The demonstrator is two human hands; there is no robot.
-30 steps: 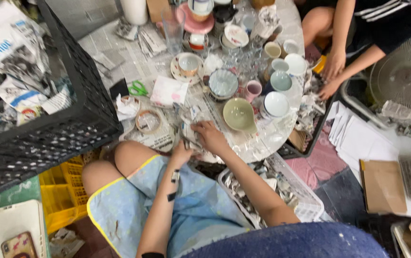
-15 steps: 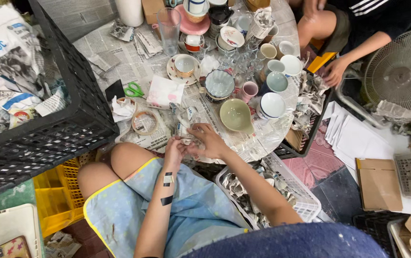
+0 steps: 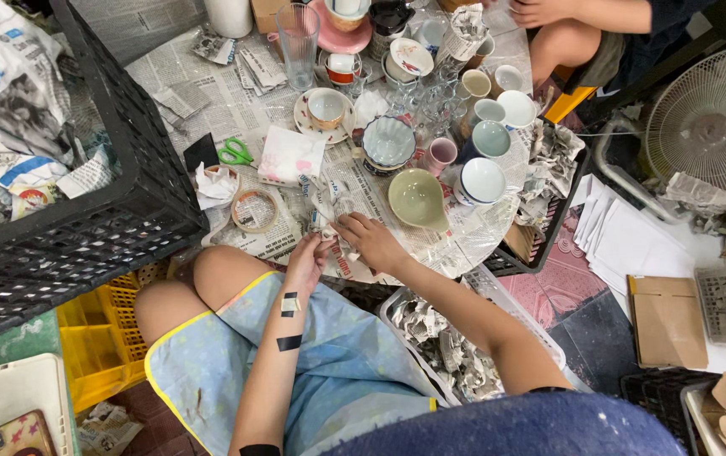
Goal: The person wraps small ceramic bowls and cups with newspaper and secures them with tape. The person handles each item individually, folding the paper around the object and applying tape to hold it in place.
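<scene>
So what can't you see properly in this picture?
- Head view: the thing in the left hand and right hand is small, wrapped in newspaper and covered by fingers.
- Head view: the other person is cut off by the top edge.
- Head view: the phone is cut off by the bottom edge.
- Head view: the fan runs off the right edge.

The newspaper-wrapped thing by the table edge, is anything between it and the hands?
Nothing visible. The left hand and right hand both already touch the newspaper-wrapped thing at the table edge.
</scene>
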